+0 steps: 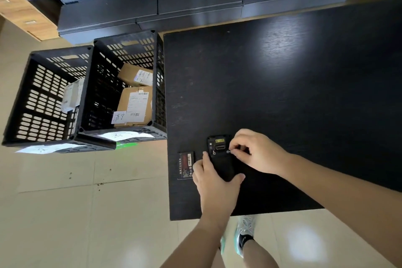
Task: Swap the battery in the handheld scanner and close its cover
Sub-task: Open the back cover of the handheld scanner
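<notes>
The black handheld scanner (220, 154) lies face down near the front left of the black table (282, 93), its back cover in place. My left hand (214, 185) grips its lower body from below. My right hand (253, 150) pinches a small latch on the scanner's right side with thumb and fingertips. A loose black battery (185, 164) with a red and white label lies flat on the table just left of the scanner, partly hidden behind my left hand.
Two black slotted crates (91, 98) stand on the floor left of the table; the nearer one holds cardboard parcels (134, 102). Dark shelving (174, 2) runs behind. The table's front edge is close to my feet (244, 235).
</notes>
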### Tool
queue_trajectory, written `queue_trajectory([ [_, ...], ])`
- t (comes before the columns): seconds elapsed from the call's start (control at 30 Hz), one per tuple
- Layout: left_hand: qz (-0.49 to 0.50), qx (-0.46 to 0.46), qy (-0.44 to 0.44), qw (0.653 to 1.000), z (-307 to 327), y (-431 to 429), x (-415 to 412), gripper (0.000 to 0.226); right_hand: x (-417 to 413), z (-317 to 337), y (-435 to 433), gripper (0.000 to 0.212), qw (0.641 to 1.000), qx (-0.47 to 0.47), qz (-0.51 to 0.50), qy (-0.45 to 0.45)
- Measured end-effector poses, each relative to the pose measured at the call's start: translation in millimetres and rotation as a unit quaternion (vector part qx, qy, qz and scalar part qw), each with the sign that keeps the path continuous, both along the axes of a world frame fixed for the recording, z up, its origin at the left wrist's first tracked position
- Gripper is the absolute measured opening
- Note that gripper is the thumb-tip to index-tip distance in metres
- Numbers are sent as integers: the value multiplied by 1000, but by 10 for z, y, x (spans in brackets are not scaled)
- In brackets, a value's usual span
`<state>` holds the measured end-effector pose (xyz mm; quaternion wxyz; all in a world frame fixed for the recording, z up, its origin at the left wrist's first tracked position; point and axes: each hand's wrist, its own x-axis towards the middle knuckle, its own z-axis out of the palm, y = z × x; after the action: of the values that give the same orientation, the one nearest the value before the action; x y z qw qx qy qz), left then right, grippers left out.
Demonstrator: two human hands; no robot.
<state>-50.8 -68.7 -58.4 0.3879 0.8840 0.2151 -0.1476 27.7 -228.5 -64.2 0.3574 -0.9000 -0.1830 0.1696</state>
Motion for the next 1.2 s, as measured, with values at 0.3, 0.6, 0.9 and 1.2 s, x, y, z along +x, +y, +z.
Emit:
queue_trajectory([
  [0.3, 21, -9, -30, 999, -70, -22, -69, 108, 172, -7, -11, 3, 993, -28, 82, -78],
  [0.6, 24, 6, -40, 999, -104, -57, -82, 108, 210, -110, -66, 7, 986, 0, 132, -106],
  [0.9, 13, 29, -45, 998, -112, -75, -94, 107, 178, -164, -39, 3, 979, 21, 132, -154],
  [1.2, 6, 32, -46, 998, -127, -68, -94, 108, 213, -169, -41, 8, 970, 13, 153, -186],
])
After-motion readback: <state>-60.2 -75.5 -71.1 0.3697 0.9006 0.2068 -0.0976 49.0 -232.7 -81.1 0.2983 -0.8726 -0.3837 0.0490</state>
